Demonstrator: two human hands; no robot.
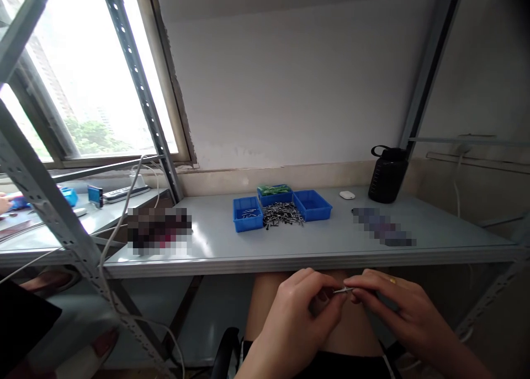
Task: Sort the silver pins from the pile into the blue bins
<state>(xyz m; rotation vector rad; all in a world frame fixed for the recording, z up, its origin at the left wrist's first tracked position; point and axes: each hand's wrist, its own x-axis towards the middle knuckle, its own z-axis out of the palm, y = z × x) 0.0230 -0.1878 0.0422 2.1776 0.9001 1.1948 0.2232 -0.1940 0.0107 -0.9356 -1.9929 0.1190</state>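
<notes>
Below the table's front edge, over the lap, my left hand [304, 310] pinches a small, thin, silver screw-like piece [343, 290] between thumb and forefinger. The other end of that piece is pinched by my right hand [393, 302], so both sets of fingertips meet around it. Its exact kind is too small to tell. On the table, a heap of similar metal pieces [283, 214], silver with some dark, lies loose between the blue trays. A few more rest in the left blue tray [248, 224]. The right blue tray [313, 205] shows nothing inside.
A back blue tray [275, 197] holds green packets [275, 190]. A black bottle [388, 175] and a white case [346, 195] stand at the right. Two blurred-out items lie on the table [215, 246]. Metal posts [136, 73] frame it; a cable [108, 246] hangs left.
</notes>
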